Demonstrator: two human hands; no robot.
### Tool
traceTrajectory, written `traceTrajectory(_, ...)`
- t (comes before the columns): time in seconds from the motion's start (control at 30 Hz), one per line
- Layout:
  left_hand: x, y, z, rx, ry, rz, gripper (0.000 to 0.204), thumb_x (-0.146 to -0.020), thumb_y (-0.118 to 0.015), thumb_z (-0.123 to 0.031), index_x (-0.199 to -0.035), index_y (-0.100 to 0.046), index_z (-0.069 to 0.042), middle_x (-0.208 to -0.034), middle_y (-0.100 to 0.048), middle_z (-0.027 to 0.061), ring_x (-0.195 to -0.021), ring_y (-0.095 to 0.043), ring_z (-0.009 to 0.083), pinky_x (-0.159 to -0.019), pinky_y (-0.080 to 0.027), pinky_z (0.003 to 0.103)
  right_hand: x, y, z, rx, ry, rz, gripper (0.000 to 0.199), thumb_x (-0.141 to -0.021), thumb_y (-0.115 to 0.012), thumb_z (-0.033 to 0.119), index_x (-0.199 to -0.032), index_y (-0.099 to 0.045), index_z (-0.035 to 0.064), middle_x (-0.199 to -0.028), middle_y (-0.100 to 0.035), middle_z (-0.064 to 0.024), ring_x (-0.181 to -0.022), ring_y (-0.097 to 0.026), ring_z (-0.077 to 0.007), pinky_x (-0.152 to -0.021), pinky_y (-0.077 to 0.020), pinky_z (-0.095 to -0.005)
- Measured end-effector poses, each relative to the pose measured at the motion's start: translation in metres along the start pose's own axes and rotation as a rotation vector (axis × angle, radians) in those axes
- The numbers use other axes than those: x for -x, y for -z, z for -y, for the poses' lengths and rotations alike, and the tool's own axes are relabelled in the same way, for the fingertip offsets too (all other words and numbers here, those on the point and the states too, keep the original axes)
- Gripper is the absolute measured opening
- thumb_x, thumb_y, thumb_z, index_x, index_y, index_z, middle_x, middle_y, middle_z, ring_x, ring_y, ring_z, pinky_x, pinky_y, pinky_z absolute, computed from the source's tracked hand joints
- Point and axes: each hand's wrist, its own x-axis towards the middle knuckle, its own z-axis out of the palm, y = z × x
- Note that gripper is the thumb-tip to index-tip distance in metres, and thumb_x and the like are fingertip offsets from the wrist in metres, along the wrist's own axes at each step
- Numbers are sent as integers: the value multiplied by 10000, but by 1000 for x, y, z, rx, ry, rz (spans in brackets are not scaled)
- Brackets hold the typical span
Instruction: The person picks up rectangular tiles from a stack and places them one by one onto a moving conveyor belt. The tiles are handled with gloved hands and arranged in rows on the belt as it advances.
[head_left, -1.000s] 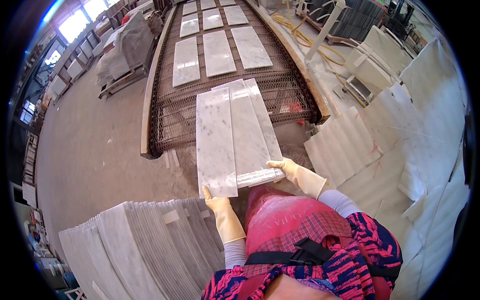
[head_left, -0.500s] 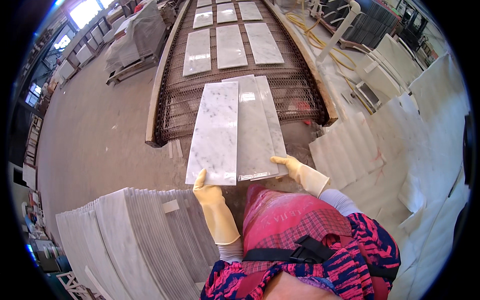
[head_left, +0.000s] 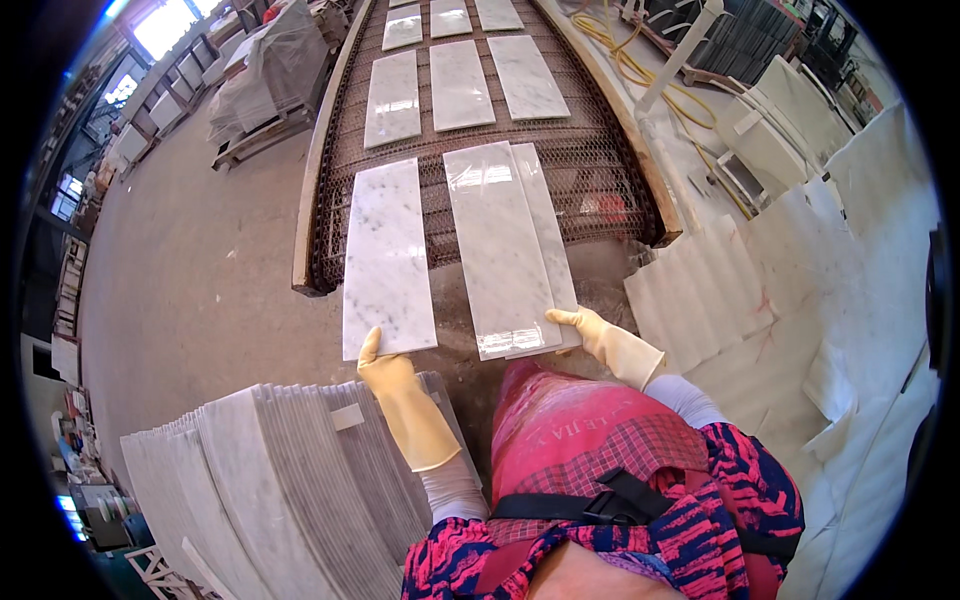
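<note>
"What is in your left hand?"

"My left hand [head_left: 395,405], gloved in pale yellow, grips a grey-flecked slab [head_left: 388,255] at its near edge. My thumb lies on top; the fingers underneath are hidden."

"And the right?"

"My right hand [head_left: 612,348] is closed on the near right corner of two overlapping slabs [head_left: 500,250]. The left one lies over the other, covering much of it. A gap separates this pair from the slab on my left."

"Where are they all?"

"In front of me, near ends toward my body, far ends above the mesh conveyor [head_left: 605,160]. I cannot tell whether those ends touch it."

"Anything lying on the mesh?"

"Further up, white slabs [head_left: 460,85] lie flat in rows, three across in the nearest, apart from one another."

"And around you?"

"A packed row of thin slabs [head_left: 290,480] stands at my lower left, beside my forearm. My red apron [head_left: 590,420] fills the space below my hands. A yellow hose [head_left: 632,70] lies beyond the conveyor's right rail."
</note>
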Motion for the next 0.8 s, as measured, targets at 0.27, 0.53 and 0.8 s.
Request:
traceTrajectory(0.27,-42,83,44,93,197,-79,498,-857,-645,-44,-1345,-599,42,-1394,-605,214,-1275,-587,416,-1090,-476,624,3,-10,8,62,-20,-31,392,-923,-752,384,-1199,-689,113,-1046,-747,-86,-846,-710,-230,-674,-571,-443)
traceTrajectory(0.53,-55,120,77,-410,48,-125,399,-927,-599,23,-1324,-624,-2,-1357,-618,240,-1211,-634,388,-986,-565,562,9,-18,11,50,2,-75,410,-919,-757,365,-1209,-688,83,-1023,-754,-96,-867,-720,-241,-679,-583,-429)
traceTrajectory(0.8,-72,122,70,70,265,-189,405,-953,-606,-68,-1352,-606,0,-1399,-597,229,-1243,-607,402,-987,-536,603,-5,-17,2,16,14,-97,422,-899,-789,331,-1209,-649,82,-1014,-750,-112,-837,-728,-252,-668,-601,-449)
